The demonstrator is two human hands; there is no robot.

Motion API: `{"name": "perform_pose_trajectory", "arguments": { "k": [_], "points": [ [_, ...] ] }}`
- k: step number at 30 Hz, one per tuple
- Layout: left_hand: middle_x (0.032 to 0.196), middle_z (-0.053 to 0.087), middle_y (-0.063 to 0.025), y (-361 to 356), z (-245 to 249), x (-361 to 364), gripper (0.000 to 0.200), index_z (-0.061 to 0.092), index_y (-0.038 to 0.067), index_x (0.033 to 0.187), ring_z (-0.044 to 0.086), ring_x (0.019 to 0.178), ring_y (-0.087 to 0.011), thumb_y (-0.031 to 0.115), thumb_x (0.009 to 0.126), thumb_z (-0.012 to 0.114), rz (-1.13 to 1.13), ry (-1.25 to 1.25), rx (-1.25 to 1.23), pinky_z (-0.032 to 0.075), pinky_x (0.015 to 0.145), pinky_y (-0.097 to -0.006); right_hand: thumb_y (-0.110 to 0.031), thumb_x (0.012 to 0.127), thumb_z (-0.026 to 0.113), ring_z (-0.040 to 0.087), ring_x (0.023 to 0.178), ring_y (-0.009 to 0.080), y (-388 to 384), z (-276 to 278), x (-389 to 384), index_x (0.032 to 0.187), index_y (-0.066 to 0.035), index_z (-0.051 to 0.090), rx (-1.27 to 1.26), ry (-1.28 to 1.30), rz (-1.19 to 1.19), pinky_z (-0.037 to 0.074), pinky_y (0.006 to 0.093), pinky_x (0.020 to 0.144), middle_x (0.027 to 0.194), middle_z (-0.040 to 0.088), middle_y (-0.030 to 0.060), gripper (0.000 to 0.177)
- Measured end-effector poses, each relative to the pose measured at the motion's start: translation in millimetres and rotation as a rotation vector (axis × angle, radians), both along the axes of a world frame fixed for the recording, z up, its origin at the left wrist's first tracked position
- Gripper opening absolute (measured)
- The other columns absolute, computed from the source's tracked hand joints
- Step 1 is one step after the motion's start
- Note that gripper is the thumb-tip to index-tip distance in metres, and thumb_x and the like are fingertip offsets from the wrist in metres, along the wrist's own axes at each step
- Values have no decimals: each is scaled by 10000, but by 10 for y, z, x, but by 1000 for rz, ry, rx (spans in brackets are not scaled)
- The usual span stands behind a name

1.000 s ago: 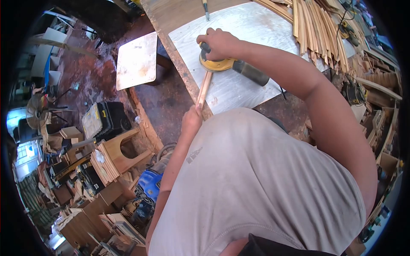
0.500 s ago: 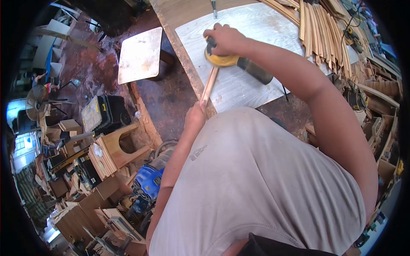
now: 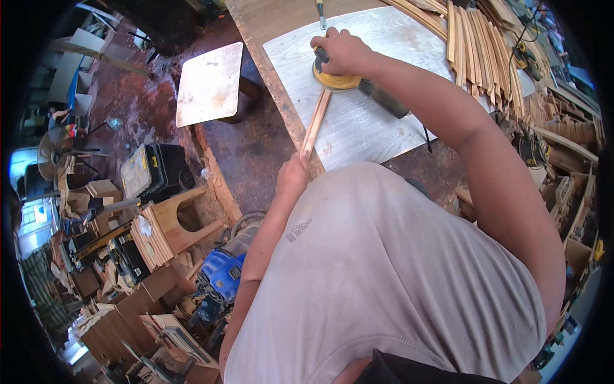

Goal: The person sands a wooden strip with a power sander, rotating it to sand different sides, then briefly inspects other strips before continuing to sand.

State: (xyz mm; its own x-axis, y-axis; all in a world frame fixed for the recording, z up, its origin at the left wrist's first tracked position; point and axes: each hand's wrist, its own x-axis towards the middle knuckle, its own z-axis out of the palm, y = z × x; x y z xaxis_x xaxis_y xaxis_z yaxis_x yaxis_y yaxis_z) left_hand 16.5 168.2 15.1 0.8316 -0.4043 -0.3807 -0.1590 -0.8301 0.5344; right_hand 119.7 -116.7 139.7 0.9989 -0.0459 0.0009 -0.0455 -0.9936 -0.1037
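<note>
My right hand (image 3: 346,52) is wrapped round the top of a yellow and black power sander (image 3: 337,80), whose dark dust canister points towards my forearm. Under the sander's pad runs a narrow wooden strip (image 3: 316,125); its far end is hidden by the tool. The near end of that strip is gripped by my left hand (image 3: 293,171) at the edge of the workbench. Beneath both lies a pale grey board (image 3: 377,131) on the bench top.
A stack of thin wooden strips (image 3: 476,54) lies right of the board. Beyond the sander is a brush-like tool (image 3: 321,16). Left of the bench stands a small square-topped stool (image 3: 210,83). A blue machine (image 3: 224,272) and a black toolbox (image 3: 167,169) sit lower left.
The sander has slid slightly away and to the right along the strip, with my right hand on it. My left hand keeps its hold at nearly the same spot.
</note>
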Motion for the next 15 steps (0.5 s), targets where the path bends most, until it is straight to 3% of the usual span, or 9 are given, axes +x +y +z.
{"name": "perform_pose_trajectory", "arguments": {
  "k": [4,5,15],
  "points": [
    [890,653,-332,-5,-39,13,451,605,-9,1015,622,913,-532,376,1062,374,-6,-23,-12,479,821,-602,-321,769,787,599,1139,380,144,-3,-76,1324,-232,588,23,40,94,566,469,916,1263,571,180,596],
    [890,653,-332,1,-50,10,451,605,-9,1015,622,913,-532,376,1062,374,-7,-23,-12,479,821,-602,-265,750,730,608,1067,384,216,15,-162,1256,-223,607,55,20,135,560,475,886,1186,579,169,522],
    [905,655,-330,54,51,-24,465,597,-8,999,621,910,-529,392,1066,369,6,-5,14,472,807,-609,-318,770,768,612,1127,376,-43,-22,31,1313,-235,594,-2,41,28,578,460,888,1261,576,170,577]
  ]
}}
